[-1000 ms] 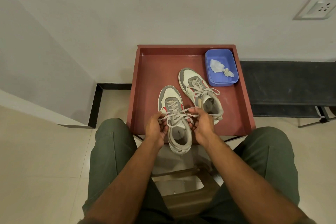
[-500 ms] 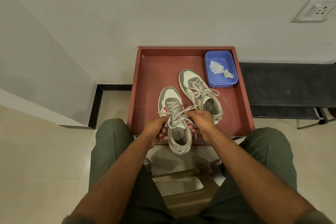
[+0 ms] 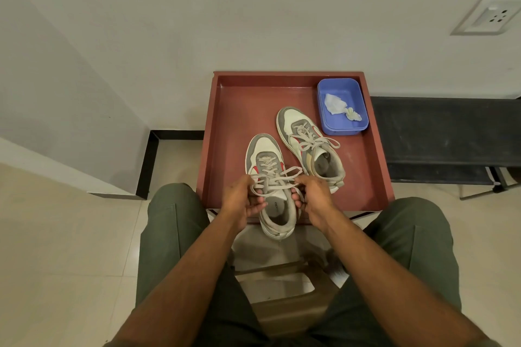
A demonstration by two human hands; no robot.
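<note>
Nearest us, our knees in green trousers (image 3: 169,234) frame the scene. Just beyond them, our left hand (image 3: 242,200) and right hand (image 3: 315,194) sit on either side of the near shoe (image 3: 263,146), and each hand's curled fingers pinch the laces (image 3: 277,179), which stretch between them across the tongue. That shoe lies toe-away on the red tray (image 3: 253,104), its heel hanging over the tray's near edge. Just beside it, farther and to the right, the second shoe (image 3: 293,121) lies with its laces tied. In the far right corner a blue tub (image 3: 321,98) holds a crumpled tissue (image 3: 334,103).
</note>
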